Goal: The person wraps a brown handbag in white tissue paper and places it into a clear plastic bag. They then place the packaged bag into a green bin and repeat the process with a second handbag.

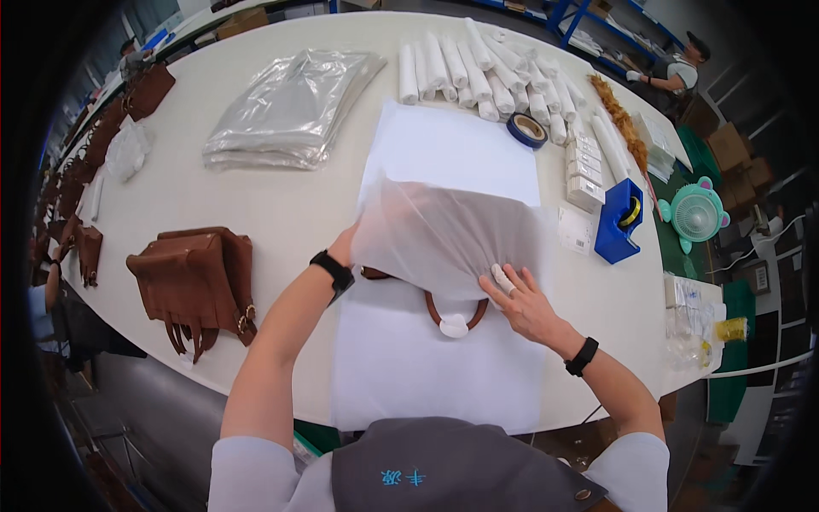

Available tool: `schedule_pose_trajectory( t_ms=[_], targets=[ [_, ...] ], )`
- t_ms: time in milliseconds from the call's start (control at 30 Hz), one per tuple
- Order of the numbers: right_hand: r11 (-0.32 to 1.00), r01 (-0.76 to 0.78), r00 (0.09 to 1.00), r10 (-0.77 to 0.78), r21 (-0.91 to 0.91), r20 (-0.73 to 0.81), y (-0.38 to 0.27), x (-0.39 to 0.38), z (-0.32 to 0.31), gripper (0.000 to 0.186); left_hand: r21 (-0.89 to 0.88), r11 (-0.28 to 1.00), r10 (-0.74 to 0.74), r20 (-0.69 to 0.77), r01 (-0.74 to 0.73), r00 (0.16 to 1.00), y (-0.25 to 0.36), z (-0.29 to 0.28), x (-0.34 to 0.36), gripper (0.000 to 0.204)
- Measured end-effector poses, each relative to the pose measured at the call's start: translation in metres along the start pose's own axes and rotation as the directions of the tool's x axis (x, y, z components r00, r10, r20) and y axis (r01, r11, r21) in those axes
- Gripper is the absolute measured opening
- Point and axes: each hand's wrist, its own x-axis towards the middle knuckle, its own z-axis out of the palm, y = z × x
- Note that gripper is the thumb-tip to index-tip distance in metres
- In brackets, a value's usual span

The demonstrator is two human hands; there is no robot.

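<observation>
A translucent white tissue sheet [448,226] covers most of a brown bag, whose round handle [473,320] with a white wrap shows below it, on white paper [435,375]. My left hand [345,243] is at the sheet's left edge, its fingers hidden beneath the tissue. My right hand [520,303] rests on the sheet's lower right, fingers spread, a white wrapping on one finger. Brown leather bags [188,282] lie at the left.
Clear plastic bags [281,111] lie behind, beside white rolls [469,68] and blue tape [526,130]. On the right are small boxes [584,171], a blue dispenser [614,230] and a fan [695,213]. Other people [682,72] work at the edges.
</observation>
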Motion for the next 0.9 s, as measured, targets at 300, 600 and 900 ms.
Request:
schedule_pose_trajectory(
  t_ms=[300,600,900],
  targets=[
    [0.998,0.009,0.999,-0.006,-0.068,0.052,-0.001,-0.006,-0.004,0.065,-0.556,0.348,-0.936,-0.163,0.754,0.312,-0.01,-0.058,0.049,0.066],
    [0.998,0.033,0.999,-0.032,-0.057,0.004,0.003,-0.001,0.0,0.066,0.245,0.637,-0.667,-0.3,0.731,0.682,-0.043,-0.066,0.013,0.07],
    [0.982,-0.135,0.964,0.099,0.134,0.247,-0.005,0.023,-0.027,0.067,0.385,0.914,-0.02,0.35,-0.124,0.937,0.116,0.028,-0.024,0.057]
  ],
)
